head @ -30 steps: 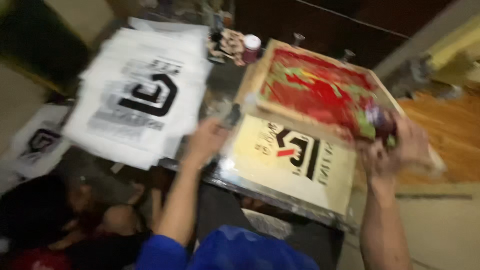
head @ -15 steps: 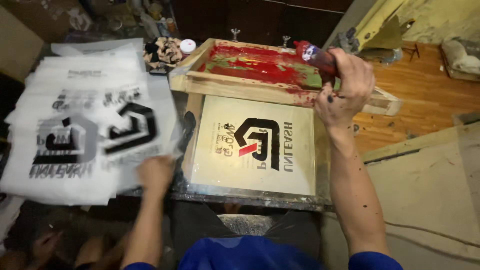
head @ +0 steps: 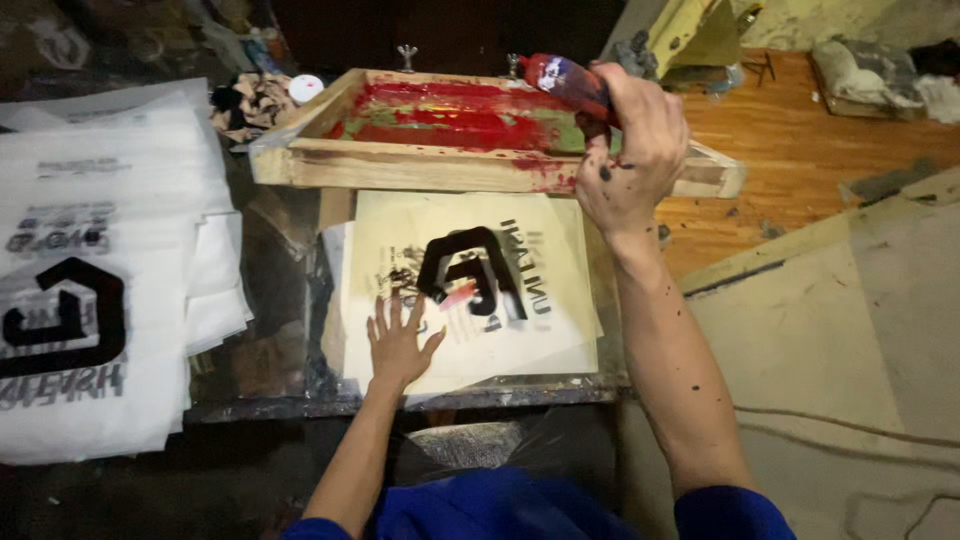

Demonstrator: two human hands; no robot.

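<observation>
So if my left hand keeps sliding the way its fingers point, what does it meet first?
Your left hand, flat on the cream printed sheet, points toward the black printed mark. That comes first; beyond it, probably the raised wooden screen frame, though depth is unclear.

Ink-stained worktable [head: 270, 375] under printed sheet [head: 470, 285], bag stack [head: 95, 270]

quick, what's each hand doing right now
Left hand: open, flat on the printed sheet.
Right hand: closed on the ink-stained squeegee handle.
</observation>
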